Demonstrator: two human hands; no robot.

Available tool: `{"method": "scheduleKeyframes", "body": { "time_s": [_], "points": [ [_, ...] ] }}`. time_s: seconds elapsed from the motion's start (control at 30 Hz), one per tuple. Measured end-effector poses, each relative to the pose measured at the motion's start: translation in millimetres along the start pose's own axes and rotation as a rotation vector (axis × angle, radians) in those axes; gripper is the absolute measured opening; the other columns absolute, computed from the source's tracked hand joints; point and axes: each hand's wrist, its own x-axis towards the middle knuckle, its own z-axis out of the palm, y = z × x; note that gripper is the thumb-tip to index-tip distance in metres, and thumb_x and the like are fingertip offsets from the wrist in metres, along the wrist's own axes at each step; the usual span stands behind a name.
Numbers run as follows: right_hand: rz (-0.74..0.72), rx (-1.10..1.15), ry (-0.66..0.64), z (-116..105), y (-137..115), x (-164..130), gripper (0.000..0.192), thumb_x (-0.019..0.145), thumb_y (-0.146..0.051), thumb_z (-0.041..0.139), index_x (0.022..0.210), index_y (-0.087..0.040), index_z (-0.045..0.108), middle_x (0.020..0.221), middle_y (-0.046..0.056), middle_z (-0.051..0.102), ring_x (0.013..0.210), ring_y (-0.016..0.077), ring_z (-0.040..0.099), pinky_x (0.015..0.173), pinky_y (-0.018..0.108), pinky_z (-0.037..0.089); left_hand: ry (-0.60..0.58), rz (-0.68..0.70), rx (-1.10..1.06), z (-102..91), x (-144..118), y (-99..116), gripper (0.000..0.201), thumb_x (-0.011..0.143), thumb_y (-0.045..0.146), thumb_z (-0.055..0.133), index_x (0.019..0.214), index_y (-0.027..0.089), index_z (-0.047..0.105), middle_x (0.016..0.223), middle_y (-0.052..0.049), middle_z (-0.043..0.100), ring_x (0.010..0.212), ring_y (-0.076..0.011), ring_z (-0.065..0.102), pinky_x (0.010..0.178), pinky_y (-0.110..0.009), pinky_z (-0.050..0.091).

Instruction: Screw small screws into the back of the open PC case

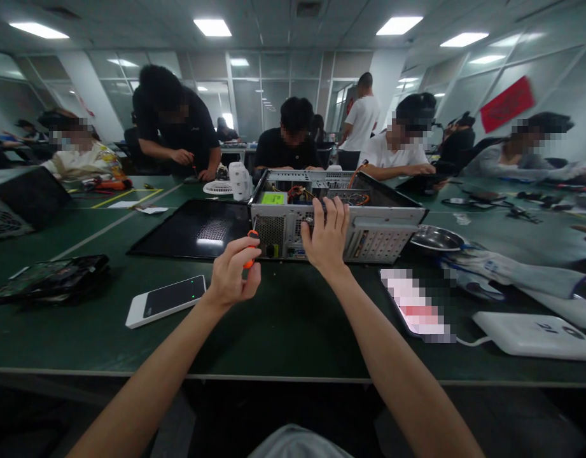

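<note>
Left hand point(233, 273): fingers curled tight around an orange-handled screwdriver point(249, 245), shaft pointing up toward the rear panel of the PC case point(369, 232). Tip sits at the panel's left edge, near the PSU grille; actual contact cannot be told.

Right hand point(327, 235): fingers spread, draped over the top rear edge of the case, palm against the rear panel. Holds nothing else.

PC case lies on its side at mid-bench point(293, 318), side cover off, green label and wiring visible inside. Removed black side panel point(192, 229) lies flat just left of the case.

Nearby on bench: white phone point(166, 299) near left hand; steel bowl point(436, 240) right of case; white device point(536, 334) at far right. Other persons work at the far side.
</note>
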Motion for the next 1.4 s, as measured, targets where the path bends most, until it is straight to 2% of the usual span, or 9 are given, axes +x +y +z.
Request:
{"method": "scheduleKeyframes", "body": {
  "time_s": [0.17,0.3,0.43,0.5,0.63,0.83,1.03,1.27,1.4],
  "points": [
    [0.014,0.005,0.006,0.2,-2.6,-0.8,0.058,0.099,-0.036,0.042,0.15,-0.009,0.047,0.154,0.021,0.044,0.152,0.0358,0.026,0.125,0.062,0.018,0.059,-0.027,0.135,1.3,-0.9,-3.2,0.029,0.092,0.021,0.064,0.119,0.021,0.055,0.111,-0.011,0.074,0.098,-0.0198,0.073,0.073,-0.031,0.062],
    [0.02,0.013,0.022,1.1,-4.6,-1.6,0.056,0.099,-0.035,0.042,0.149,-0.013,0.048,0.154,0.019,0.045,0.152,0.0353,0.027,0.125,0.064,0.018,0.138,0.037,0.19,4.0,-2.3,-5.3,0.032,0.083,0.023,0.077,0.106,0.022,0.055,0.096,-0.005,0.074,0.081,-0.0164,0.071,0.062,-0.025,0.057],
    [0.039,0.032,0.045,5.7,-5.8,-1.1,0.056,0.097,-0.034,0.043,0.148,-0.012,0.048,0.153,0.02,0.045,0.152,0.0355,0.025,0.124,0.065,0.018,0.144,-0.053,0.229,4.9,-6.3,-7.0,0.017,0.084,0.023,0.075,0.092,0.022,0.059,0.079,-0.001,0.068,0.068,-0.0135,0.065,0.058,-0.024,0.052],
    [0.042,0.027,0.066,8.8,-5.5,-0.9,0.056,0.096,-0.034,0.043,0.146,-0.011,0.05,0.152,0.02,0.045,0.152,0.0357,0.026,0.124,0.064,0.018,0.11,-0.076,0.222,3.2,-7.1,-6.6,0.011,0.087,0.02,0.071,0.097,0.022,0.067,0.085,-0.003,0.071,0.071,-0.0126,0.066,0.06,-0.023,0.053],
    [0.028,0.014,0.105,13.4,-2.6,-1.4,0.055,0.096,-0.035,0.043,0.145,-0.013,0.051,0.15,0.019,0.048,0.15,0.0351,0.03,0.124,0.063,0.02,-0.006,-0.024,0.122,-1.2,-2.7,-3.1,0.025,0.09,0.016,0.07,0.113,0.025,0.073,0.112,-0.006,0.076,0.087,-0.0136,0.073,0.071,-0.023,0.058],
    [0.001,0.019,0.125,14.6,1.4,-3.0,0.054,0.097,-0.036,0.043,0.146,-0.013,0.05,0.149,0.019,0.048,0.149,0.0345,0.031,0.124,0.063,0.021,-0.041,-0.039,-0.018,-4.5,6.2,2.7,0.011,0.09,0.029,0.068,0.091,0.018,0.068,0.089,-0.005,0.075,0.076,-0.0152,0.071,0.069,-0.026,0.058],
    [0.015,0.035,0.105,14.6,0.6,-2.4,0.054,0.097,-0.035,0.043,0.146,-0.013,0.049,0.148,0.019,0.048,0.15,0.0352,0.029,0.123,0.064,0.021,-0.03,-0.078,-0.187,-6.3,1.6,0.3,0.025,0.095,0.025,0.043,0.107,0.015,0.062,0.105,-0.014,0.069,0.092,-0.0212,0.07,0.068,-0.031,0.06],
    [0.01,0.002,0.142,14.2,-0.3,-2.4,0.052,0.097,-0.034,0.044,0.143,-0.011,0.053,0.144,0.019,0.051,0.148,0.0344,0.033,0.124,0.061,0.023,-0.009,0.021,-0.032,-4.0,3.1,2.8,0.028,0.096,0.021,0.058,0.123,0.02,0.064,0.118,-0.011,0.074,0.103,-0.0191,0.073,0.081,-0.029,0.062],
    [0.023,-0.006,0.119,11.3,-1.4,-2.0,0.053,0.097,-0.034,0.044,0.143,-0.011,0.052,0.145,0.019,0.051,0.148,0.0346,0.033,0.124,0.061,0.023,0.026,0.022,0.057,-2.3,-0.5,2.8,0.026,0.096,0.02,0.06,0.12,0.024,0.068,0.118,-0.008,0.075,0.1,-0.0173,0.074,0.076,-0.026,0.061]
  ]
}}
